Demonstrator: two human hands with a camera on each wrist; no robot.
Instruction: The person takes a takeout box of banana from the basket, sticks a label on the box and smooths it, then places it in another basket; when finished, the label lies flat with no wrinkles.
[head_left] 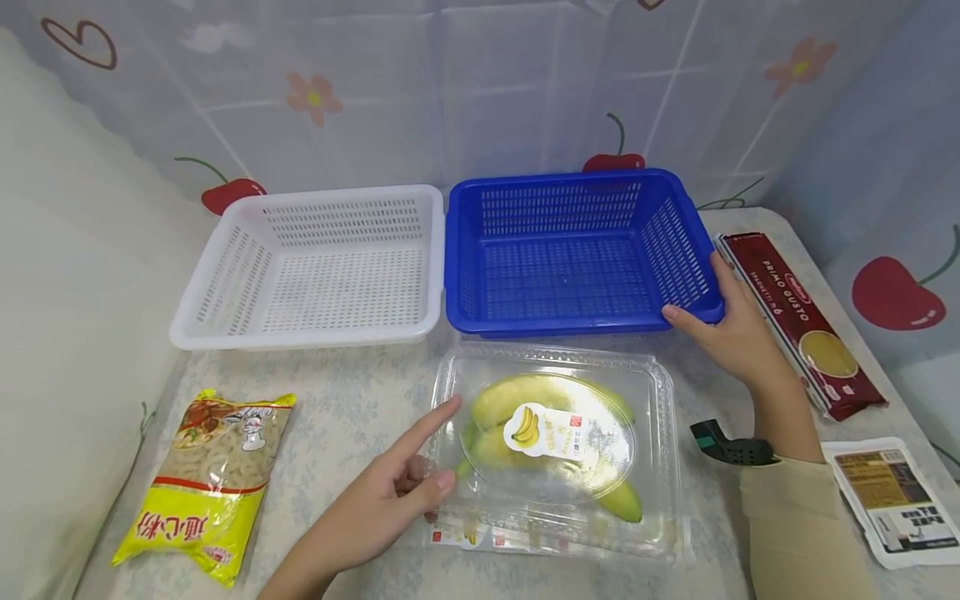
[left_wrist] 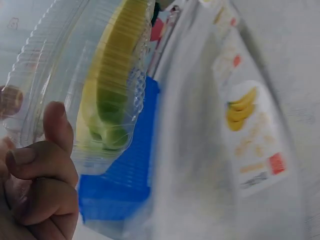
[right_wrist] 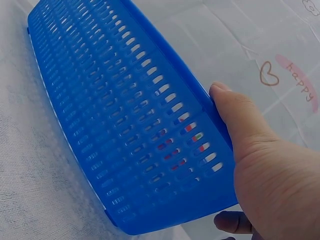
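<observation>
My left hand (head_left: pixel 382 492) holds the left edge of a clear plastic box of bananas (head_left: pixel 551 450), its index finger lying along the rim. Greenish-yellow bananas and a round-ended banana label show through the lid. Clear plastic with more banana labels (head_left: pixel 487 535) lies below the box; it looms blurred beside it in the left wrist view. My right hand (head_left: pixel 738 337) grips the near right corner of a blue slotted basket (head_left: pixel 558 325), thumb over the rim. In the right wrist view the basket's side wall (right_wrist: pixel 115 125) fills the left.
A white slotted basket (head_left: pixel 307 340) stands left of the blue one. On the left lies a yellow bag of macaroni (head_left: pixel 210 483). Along the right edge lie a dark red spaghetti pack (head_left: pixel 802 325) and a white pack with a brown label (head_left: pixel 892 500). A curtain hangs behind.
</observation>
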